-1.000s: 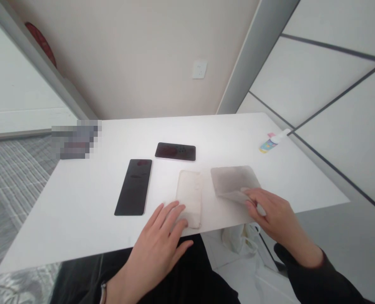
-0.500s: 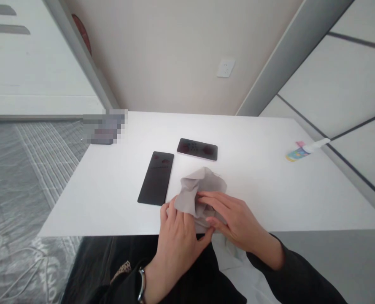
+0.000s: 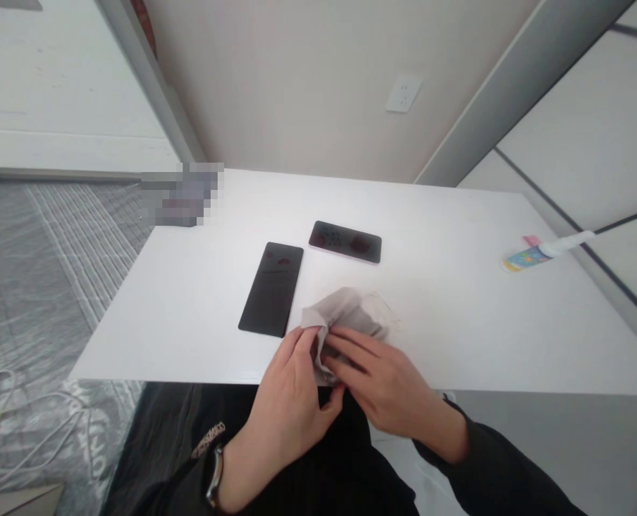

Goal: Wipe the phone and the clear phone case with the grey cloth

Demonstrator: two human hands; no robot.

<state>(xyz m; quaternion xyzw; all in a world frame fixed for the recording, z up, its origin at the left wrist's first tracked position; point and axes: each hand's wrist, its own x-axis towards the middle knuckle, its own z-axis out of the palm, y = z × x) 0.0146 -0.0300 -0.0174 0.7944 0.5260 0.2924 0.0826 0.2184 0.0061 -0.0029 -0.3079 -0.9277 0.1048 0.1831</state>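
A soft, crumpled grey cloth [image 3: 340, 308] lies at the front edge of the white table [image 3: 178, 301], partly raised in a fold. My left hand [image 3: 291, 383] grips its left side, the fingers curled round the edge. From the right, my right hand [image 3: 385, 376] presses its fingers into the folds. The thumbs and fingertips are partly hidden, and whether anything lies inside the cloth cannot be seen. Just beyond my left hand is a large dark smartphone [image 3: 272, 290]. Behind the cloth, a second smartphone [image 3: 346, 242] lies flat, turned sideways.
A small bottle with a long white nozzle [image 3: 533, 256] lies at the table's right side. A blurred-out object [image 3: 183, 197] sits at the far left corner. The wall with a socket [image 3: 404, 94] rises behind the table. A pale cable [image 3: 44, 430] trails over the grey fabric at left.
The raised fold of the cloth has come down lower. My left fingers have moved round its edge, and my right fingers reach farther left into it. The whole view has shifted slightly.
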